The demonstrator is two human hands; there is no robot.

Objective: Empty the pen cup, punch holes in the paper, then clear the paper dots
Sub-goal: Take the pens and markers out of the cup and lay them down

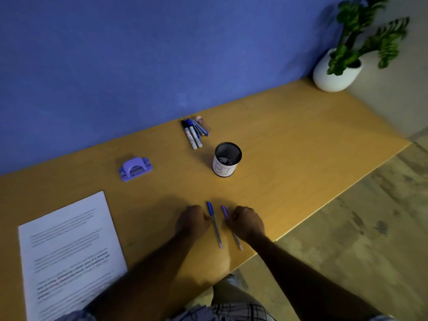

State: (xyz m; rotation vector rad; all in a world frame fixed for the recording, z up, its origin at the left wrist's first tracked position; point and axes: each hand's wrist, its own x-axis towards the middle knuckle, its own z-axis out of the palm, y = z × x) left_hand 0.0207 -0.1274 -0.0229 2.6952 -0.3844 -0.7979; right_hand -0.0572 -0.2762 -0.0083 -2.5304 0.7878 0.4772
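A black mesh pen cup (pixel 227 159) with a white label stands upright mid-desk; something dark shows at its bottom. Several markers and pens (pixel 195 132) lie in a bunch behind it near the wall. A purple hole punch (pixel 135 169) sits to the left. A printed sheet of paper (pixel 69 253) lies at the front left. My left hand (pixel 192 222) grips a blue-capped pen (pixel 214 224) at the desk surface. My right hand (pixel 247 222) grips a purple-capped pen (pixel 231 228). Both pens lie nearly parallel, caps pointing away from me.
The wooden desk (pixel 301 147) runs along a blue wall. A white pot with a green plant (pixel 338 70) stands at the far right corner. The desk's front edge runs diagonally at the right, with floor beyond.
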